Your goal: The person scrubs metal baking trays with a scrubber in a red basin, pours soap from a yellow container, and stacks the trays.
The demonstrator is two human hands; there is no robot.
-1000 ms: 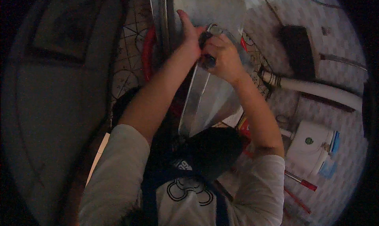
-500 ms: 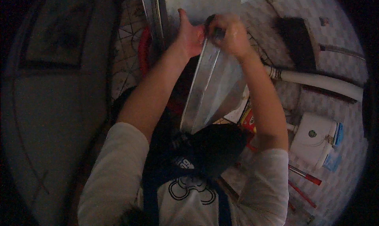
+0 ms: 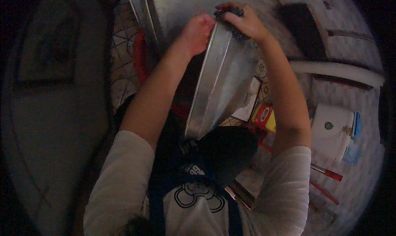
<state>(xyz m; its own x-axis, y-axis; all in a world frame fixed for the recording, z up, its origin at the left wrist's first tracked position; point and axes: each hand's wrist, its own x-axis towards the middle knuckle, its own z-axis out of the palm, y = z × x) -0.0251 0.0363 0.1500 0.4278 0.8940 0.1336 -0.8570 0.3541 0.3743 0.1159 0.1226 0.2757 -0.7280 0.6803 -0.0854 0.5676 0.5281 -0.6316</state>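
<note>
A large silvery metal vessel (image 3: 218, 79) stands tilted on edge between my arms, its rim running from my hands down to my lap. My left hand (image 3: 199, 33) is closed at the upper end of that rim, fingers curled. Just right of it, my right hand (image 3: 243, 21) is bent round a dark, rough scouring pad (image 3: 235, 30), pressing it on the vessel's top edge. The pad is partly hidden by the fingers. Behind both hands is another broad metal surface (image 3: 177, 5); whether it belongs to the same vessel I cannot tell.
Left of the vessel is the edge of a red basin (image 3: 140, 56) on patterned floor tiles. To the right are a red and yellow package (image 3: 264, 116), a white cistern-like box (image 3: 332, 131), a white pipe (image 3: 338, 71) and red-handled tools (image 3: 332, 175). A pale door (image 3: 62, 124) stands far left.
My left hand's raised thumb has folded in, and the hand has closed at the rim. The right hand has shifted slightly up and right with the pad. The view has moved a little.
</note>
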